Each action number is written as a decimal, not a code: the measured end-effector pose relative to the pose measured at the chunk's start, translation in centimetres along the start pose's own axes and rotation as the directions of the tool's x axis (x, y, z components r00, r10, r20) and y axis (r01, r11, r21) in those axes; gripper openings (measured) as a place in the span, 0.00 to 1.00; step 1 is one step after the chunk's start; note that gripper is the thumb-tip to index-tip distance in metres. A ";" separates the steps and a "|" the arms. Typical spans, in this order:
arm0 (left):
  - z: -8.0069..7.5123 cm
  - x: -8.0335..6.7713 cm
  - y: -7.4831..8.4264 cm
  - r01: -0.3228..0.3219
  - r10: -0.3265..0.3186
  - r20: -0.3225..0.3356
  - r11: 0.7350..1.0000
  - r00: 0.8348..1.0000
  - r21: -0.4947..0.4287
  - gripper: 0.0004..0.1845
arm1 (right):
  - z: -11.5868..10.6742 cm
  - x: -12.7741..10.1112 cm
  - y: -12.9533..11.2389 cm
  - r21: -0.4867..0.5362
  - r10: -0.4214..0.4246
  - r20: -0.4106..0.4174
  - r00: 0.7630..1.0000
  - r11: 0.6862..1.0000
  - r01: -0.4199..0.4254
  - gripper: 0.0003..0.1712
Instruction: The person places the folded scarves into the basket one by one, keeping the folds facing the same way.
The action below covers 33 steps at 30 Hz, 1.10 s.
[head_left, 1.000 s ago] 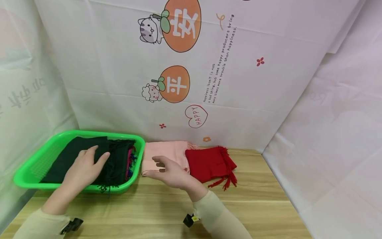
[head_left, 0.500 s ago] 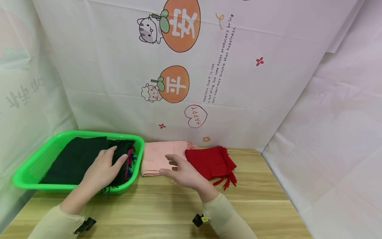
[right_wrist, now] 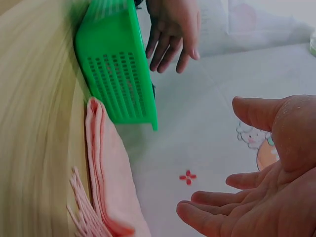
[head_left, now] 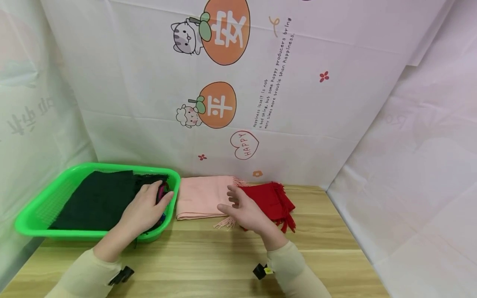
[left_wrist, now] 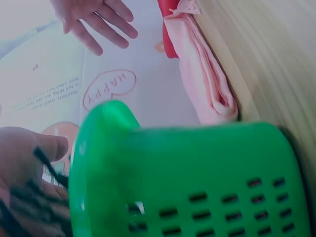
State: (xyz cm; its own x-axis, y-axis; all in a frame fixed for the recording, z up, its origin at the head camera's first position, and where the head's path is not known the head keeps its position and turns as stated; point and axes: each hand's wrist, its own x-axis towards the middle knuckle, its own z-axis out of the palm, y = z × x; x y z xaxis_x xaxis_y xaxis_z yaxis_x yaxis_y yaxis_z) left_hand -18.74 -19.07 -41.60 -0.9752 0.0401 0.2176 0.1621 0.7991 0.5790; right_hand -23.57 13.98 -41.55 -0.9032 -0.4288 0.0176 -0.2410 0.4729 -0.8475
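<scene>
We see the dark green scarf (head_left: 100, 200) lying in the green basket (head_left: 44, 205) at left on the counter (head_left: 223, 256). Our left hand (head_left: 147, 207) rests on it, fingers relaxed. Our right hand (head_left: 244, 211) hovers open over the pink scarf (head_left: 199, 194) and the red scarf (head_left: 273, 200). The backdrop's heart (head_left: 246, 145) reads "HAPPY".

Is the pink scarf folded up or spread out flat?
Folded. The pink scarf lies on the table as a neat rectangle, and the right wrist view shows its stacked layers at the edge.

Cloth-draped corner
A pale wooden surface (head_left: 208, 265) below; white cartoon-printed sheets (head_left: 156, 103) (orange fruit, "HAPPY" heart) fill the upper frame.
</scene>
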 end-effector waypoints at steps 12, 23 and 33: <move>2.9 1.2 2.8 -0.047 0.049 0.041 0.998 0.998 -0.050 0.45 | -3.1 -0.5 2.2 -0.042 0.056 -0.104 0.993 0.997 -0.060 0.47; 5.6 1.8 5.4 -0.062 0.067 0.075 0.996 0.995 -0.064 0.42 | -6.0 -1.2 5.0 -0.104 0.130 -0.178 0.975 0.983 -0.150 0.48; 8.3 2.0 7.5 -0.061 0.070 0.086 0.993 0.994 -0.100 0.40 | -8.6 -1.4 7.0 -0.121 0.163 -0.193 0.968 0.975 -0.188 0.48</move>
State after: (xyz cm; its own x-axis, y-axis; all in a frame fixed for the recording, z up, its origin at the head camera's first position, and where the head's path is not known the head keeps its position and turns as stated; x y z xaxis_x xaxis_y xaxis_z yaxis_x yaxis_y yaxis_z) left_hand -20.78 -8.04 -43.35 -0.9708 0.1478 0.1891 0.2360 0.7309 0.6404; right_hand -27.06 24.54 -42.90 -0.9818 -0.1892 -0.0188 -0.1076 0.6345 -0.7654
